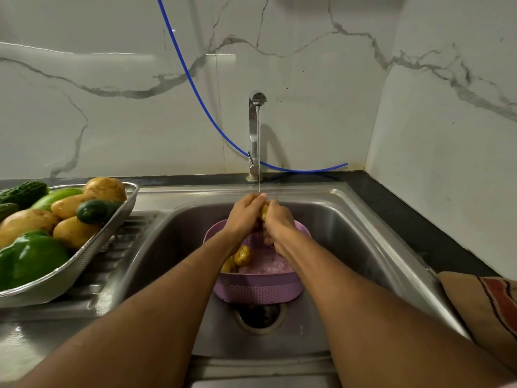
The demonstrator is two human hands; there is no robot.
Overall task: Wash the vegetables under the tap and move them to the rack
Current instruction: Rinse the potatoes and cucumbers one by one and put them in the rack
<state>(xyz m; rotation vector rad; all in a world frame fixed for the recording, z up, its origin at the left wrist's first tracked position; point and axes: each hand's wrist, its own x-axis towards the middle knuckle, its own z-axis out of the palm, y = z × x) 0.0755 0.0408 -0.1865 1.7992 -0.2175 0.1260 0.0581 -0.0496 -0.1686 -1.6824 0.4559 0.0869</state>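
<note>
- Gripping one potato [264, 210] between left hand [246, 212] and right hand [278, 219], both clenched round it.
- Holding it under the tap [255, 135] stream, above the purple basket [258, 287] in the sink [349, 233].
- Sitting on the left: rack [70, 271] holding washed vegetables [56, 219].

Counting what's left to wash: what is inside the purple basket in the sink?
Two yellowish potatoes lie in the purple basket with foamy water. The forearms cover the rest of its inside, so more may be hidden.
</note>
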